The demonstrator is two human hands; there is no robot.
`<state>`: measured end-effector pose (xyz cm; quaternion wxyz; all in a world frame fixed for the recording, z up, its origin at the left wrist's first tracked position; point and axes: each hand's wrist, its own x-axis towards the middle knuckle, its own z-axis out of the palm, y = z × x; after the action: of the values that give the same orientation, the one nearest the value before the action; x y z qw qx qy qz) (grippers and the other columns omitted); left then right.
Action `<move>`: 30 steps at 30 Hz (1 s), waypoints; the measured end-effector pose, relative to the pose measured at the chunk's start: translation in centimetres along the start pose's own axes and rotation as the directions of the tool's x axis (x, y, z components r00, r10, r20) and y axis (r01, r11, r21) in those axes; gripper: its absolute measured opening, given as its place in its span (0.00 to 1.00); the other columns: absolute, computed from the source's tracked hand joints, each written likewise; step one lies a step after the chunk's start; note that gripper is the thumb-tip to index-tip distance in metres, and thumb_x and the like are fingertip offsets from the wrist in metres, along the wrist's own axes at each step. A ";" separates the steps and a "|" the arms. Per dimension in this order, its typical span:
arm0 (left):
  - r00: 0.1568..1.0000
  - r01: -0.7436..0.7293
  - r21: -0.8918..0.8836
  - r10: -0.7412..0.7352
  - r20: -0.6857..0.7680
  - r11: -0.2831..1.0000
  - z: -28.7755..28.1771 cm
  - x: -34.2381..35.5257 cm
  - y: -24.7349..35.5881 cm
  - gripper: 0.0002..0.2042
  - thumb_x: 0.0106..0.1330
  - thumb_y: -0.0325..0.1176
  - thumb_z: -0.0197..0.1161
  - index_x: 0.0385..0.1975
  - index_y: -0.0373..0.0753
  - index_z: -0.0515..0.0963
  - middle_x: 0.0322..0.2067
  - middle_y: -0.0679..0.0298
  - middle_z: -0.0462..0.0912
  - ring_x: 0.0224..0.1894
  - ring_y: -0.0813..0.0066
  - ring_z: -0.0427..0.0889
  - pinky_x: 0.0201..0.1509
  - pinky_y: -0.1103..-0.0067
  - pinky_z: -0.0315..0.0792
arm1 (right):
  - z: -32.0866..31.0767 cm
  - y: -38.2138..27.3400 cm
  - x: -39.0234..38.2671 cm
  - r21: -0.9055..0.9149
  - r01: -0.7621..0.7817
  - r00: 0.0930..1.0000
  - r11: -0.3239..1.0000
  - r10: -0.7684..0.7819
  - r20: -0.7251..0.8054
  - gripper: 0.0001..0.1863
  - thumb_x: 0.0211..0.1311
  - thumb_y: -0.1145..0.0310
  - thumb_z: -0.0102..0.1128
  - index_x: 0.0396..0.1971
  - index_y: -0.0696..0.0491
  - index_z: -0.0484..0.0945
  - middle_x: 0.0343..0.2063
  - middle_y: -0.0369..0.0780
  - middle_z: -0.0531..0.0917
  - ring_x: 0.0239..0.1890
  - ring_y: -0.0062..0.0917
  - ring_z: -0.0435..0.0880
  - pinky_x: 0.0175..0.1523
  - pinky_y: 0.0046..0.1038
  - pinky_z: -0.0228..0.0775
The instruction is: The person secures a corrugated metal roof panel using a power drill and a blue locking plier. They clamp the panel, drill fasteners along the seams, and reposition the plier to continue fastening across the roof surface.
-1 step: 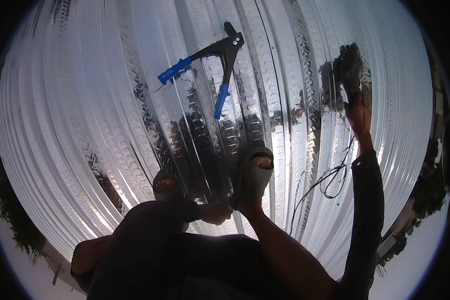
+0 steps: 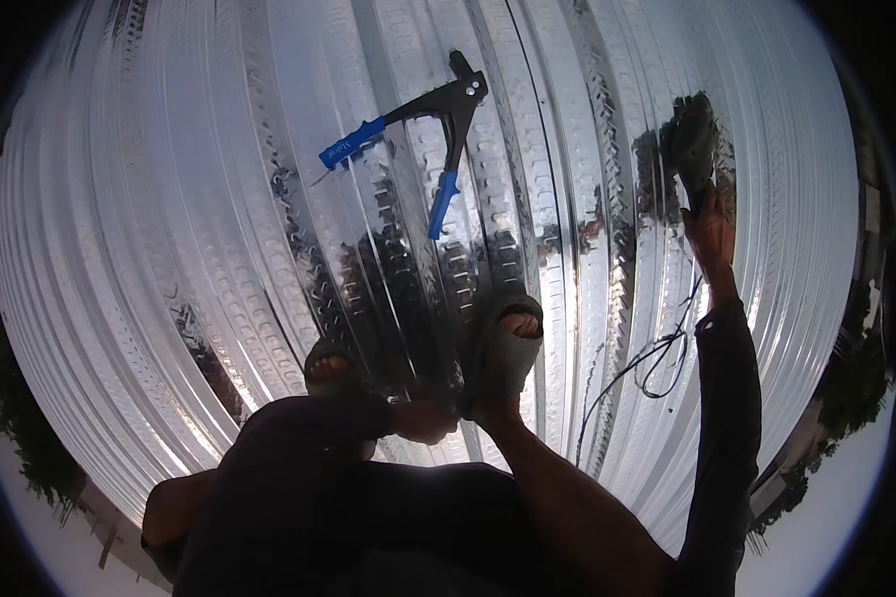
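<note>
My right hand [image 2: 710, 237] reaches far out to the right, its fingers closed round the near end of a dark corded power tool [image 2: 694, 149]. That tool rests on the shiny ribbed metal sheet [image 2: 199, 159]; its exact kind is lost in shadow and reflection. Close to my feet, my left hand [image 2: 426, 421] is closed low between my legs, and whatever it may hold is hidden. Ahead of me lies a hand riveter [image 2: 456, 104], black with blue grips, its handles spread apart. Neither hand touches it.
A black cable [image 2: 635, 366] loops over the sheet below the right hand. My sandalled feet, one in the left sandal [image 2: 331, 368] and one in the right sandal [image 2: 513, 348], stand on the ribs. Trees [image 2: 40, 438] show beyond the sheet's curved edge.
The whole view has shifted very slightly. Both hands, the riveter and the power tool keep their places on the sheet.
</note>
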<state>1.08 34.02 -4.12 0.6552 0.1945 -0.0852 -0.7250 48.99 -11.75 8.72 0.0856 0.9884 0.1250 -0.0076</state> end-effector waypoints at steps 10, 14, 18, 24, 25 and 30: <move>0.800 0.529 0.620 0.584 -0.137 -0.579 -4.9 -15.7 23.0 0.18 0.61 0.37 0.62 0.49 0.37 0.79 0.62 0.52 0.72 0.72 0.53 0.64 0.74 0.59 0.61 | -2.0 -0.8 0.8 0.147 -0.088 0.989 0.985 0.069 0.132 0.35 0.55 0.75 0.57 0.66 0.53 0.64 0.58 0.51 0.76 0.52 0.57 0.81 0.54 0.53 0.75; 0.675 0.685 0.539 0.705 -0.218 -0.489 -3.7 -17.0 26.3 0.16 0.60 0.34 0.63 0.48 0.38 0.79 0.60 0.54 0.74 0.70 0.53 0.66 0.72 0.58 0.63 | -0.3 0.4 0.5 0.129 -0.171 0.975 0.977 0.149 0.167 0.32 0.57 0.76 0.52 0.65 0.54 0.66 0.58 0.52 0.77 0.55 0.57 0.79 0.57 0.53 0.73; 0.557 0.730 0.619 0.777 -0.294 -0.290 -3.3 -16.8 25.2 0.16 0.61 0.33 0.64 0.48 0.40 0.79 0.57 0.56 0.75 0.61 0.53 0.75 0.64 0.58 0.70 | 1.2 1.5 0.4 0.176 -0.219 0.968 0.960 0.192 0.159 0.28 0.62 0.69 0.57 0.64 0.56 0.69 0.55 0.54 0.79 0.57 0.56 0.78 0.58 0.52 0.73; -0.316 0.547 0.552 0.766 -0.559 0.629 -3.3 -14.3 29.8 0.14 0.66 0.38 0.65 0.48 0.40 0.80 0.53 0.55 0.77 0.51 0.52 0.81 0.53 0.60 0.77 | 2.2 3.7 0.3 0.256 -0.234 0.968 0.938 0.202 0.146 0.32 0.59 0.55 0.69 0.59 0.57 0.75 0.52 0.55 0.81 0.54 0.54 0.81 0.57 0.50 0.73; -0.231 0.634 0.548 0.811 -0.538 0.545 -3.6 -14.5 30.3 0.14 0.66 0.39 0.65 0.47 0.40 0.80 0.54 0.55 0.77 0.50 0.52 0.81 0.53 0.60 0.77 | 2.2 3.4 0.3 0.252 -0.246 0.964 0.936 0.208 0.168 0.31 0.59 0.55 0.69 0.59 0.57 0.76 0.51 0.55 0.82 0.54 0.54 0.81 0.57 0.50 0.73; -0.040 0.730 0.577 0.865 -0.500 0.367 -5.5 -14.7 29.5 0.13 0.67 0.42 0.65 0.39 0.38 0.84 0.53 0.53 0.78 0.50 0.51 0.81 0.53 0.60 0.77 | 3.1 4.5 0.7 0.230 -0.273 0.960 0.934 0.251 0.120 0.31 0.62 0.51 0.65 0.57 0.58 0.77 0.49 0.55 0.84 0.52 0.53 0.82 0.56 0.48 0.74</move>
<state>31.23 45.46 4.56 0.2827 0.9573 0.0149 -0.0586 50.84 -16.39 6.42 -0.0309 0.9979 -0.0137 -0.0553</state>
